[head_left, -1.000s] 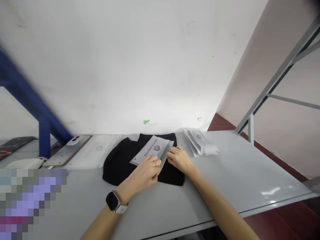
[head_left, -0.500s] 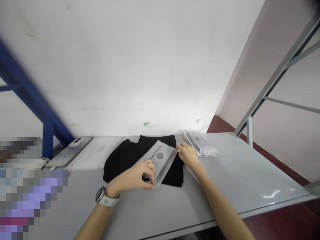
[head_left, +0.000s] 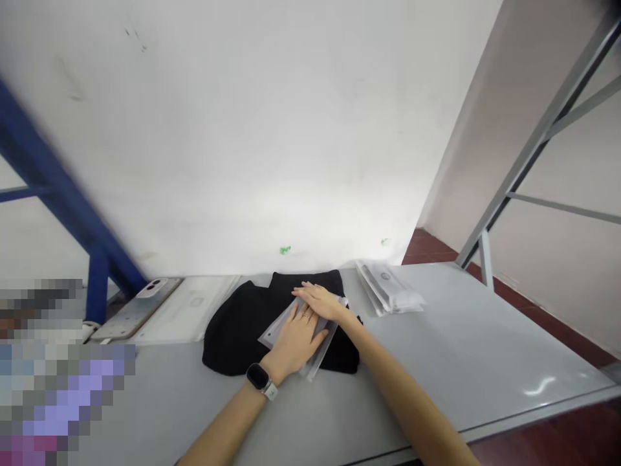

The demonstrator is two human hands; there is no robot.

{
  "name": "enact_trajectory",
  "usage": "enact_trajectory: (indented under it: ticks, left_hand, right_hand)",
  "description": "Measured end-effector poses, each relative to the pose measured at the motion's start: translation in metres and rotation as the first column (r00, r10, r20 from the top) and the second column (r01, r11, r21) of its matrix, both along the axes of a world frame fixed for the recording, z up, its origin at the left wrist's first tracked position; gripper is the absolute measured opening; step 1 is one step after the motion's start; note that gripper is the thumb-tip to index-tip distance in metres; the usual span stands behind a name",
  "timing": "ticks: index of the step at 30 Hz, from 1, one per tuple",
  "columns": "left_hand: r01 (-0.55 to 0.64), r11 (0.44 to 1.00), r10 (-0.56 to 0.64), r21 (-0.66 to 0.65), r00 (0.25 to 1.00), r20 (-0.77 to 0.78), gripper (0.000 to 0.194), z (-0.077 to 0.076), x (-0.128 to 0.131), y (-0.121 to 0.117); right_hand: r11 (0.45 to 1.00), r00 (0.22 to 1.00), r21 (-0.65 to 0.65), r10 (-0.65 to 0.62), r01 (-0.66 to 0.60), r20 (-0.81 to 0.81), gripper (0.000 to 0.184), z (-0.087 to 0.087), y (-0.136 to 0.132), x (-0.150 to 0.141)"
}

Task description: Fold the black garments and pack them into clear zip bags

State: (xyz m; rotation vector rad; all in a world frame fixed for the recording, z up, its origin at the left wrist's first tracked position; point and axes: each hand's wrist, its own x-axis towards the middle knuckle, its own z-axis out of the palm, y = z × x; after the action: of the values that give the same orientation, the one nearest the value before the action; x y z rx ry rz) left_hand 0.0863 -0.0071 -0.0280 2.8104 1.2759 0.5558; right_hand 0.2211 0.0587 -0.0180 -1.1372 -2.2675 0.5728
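A frosted zip bag point(head_left: 320, 355), grey inside, lies at a slant on a piece of black cloth point(head_left: 237, 323). Both palms press down on the bag and hide most of its print. My left hand point(head_left: 294, 340) lies flat with its fingers stretched out, a ring on one finger and a watch on the wrist. My right hand point(head_left: 320, 301) rests at the bag's far end, its stretched fingers partly over the left fingertips. Neither hand grips anything.
More filled zip bags point(head_left: 391, 288) are stacked at the back right. Flat clear bags point(head_left: 189, 304) lie at the left beside a phone point(head_left: 145, 307). A white wall point(head_left: 291, 129) stands behind the grey table point(head_left: 436, 362); metal frames rise at both sides.
Both hands have left the bag's edge and opening and now lie flat on top of it. My right hand moved left over the bag; the printed lettering is now covered.
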Motion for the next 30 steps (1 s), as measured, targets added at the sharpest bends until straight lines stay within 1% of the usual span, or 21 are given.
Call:
enact_trajectory:
  ticks: [2,4,7,12,14,16,20,22,24,26,28,30]
  left_hand:
    - [-0.017,1.0,0.018,0.017,1.0,-0.02,0.053,-0.006,-0.001,-0.002]
    - [-0.026,1.0,0.027,0.014,0.999,-0.042,0.055,-0.009,-0.001,-0.004]
    - [-0.06,0.998,0.06,0.005,0.996,-0.066,0.058,-0.012,-0.002,-0.009]
    - [-0.164,0.986,0.163,-0.01,0.984,-0.074,0.064,-0.013,-0.003,-0.013]
    - [-0.171,0.985,0.169,-0.03,0.984,-0.062,0.067,-0.013,-0.005,-0.011]
    - [-0.162,0.986,0.16,-0.04,0.986,-0.05,0.067,-0.014,-0.009,-0.008]
    - [-0.128,0.992,0.128,0.0,0.992,0.006,0.052,-0.012,-0.021,0.0]
    - [-0.188,0.982,0.186,0.029,0.98,0.076,0.045,-0.006,-0.027,0.004]
    - [-0.289,0.957,0.282,0.018,0.946,0.158,0.042,0.002,-0.033,0.008]
    - [-0.356,0.933,0.358,-0.047,0.91,0.208,0.042,0.011,-0.038,0.012]
    - [-0.359,0.923,0.382,-0.138,0.899,0.216,0.043,0.016,-0.042,0.016]
    - [-0.336,0.914,0.384,-0.229,0.897,0.218,0.041,0.019,-0.045,0.019]
  right_hand:
    - [0.999,0.999,0.024,-0.032,0.031,0.04,0.043,-0.01,0.0,-0.003]
    - [0.999,0.998,0.036,-0.035,0.033,0.045,0.045,-0.016,-0.002,-0.004]
    - [0.999,0.999,0.041,-0.017,0.015,0.051,0.047,-0.018,-0.004,-0.003]
    - [0.997,0.995,0.052,-0.065,0.061,0.077,0.045,-0.02,-0.002,-0.004]
    - [0.991,0.988,0.073,-0.119,0.112,0.1,0.044,-0.022,-0.002,-0.004]
    - [0.977,0.973,0.105,-0.196,0.184,0.123,0.043,-0.025,-0.002,-0.003]
    - [0.923,0.922,0.161,-0.368,0.348,0.116,0.05,-0.023,-0.006,0.006]
    - [0.888,0.888,0.166,-0.448,0.429,0.104,0.051,-0.019,-0.008,0.013]
    - [0.866,0.865,0.133,-0.494,0.482,0.088,0.05,-0.013,-0.009,0.02]
    - [0.877,0.876,0.012,-0.481,0.481,0.045,0.046,-0.006,-0.01,0.027]
    - [0.896,0.904,-0.135,-0.428,0.423,-0.005,0.036,0.002,-0.01,0.034]
    - [0.906,0.925,-0.225,-0.376,0.357,-0.045,0.025,0.008,-0.012,0.04]
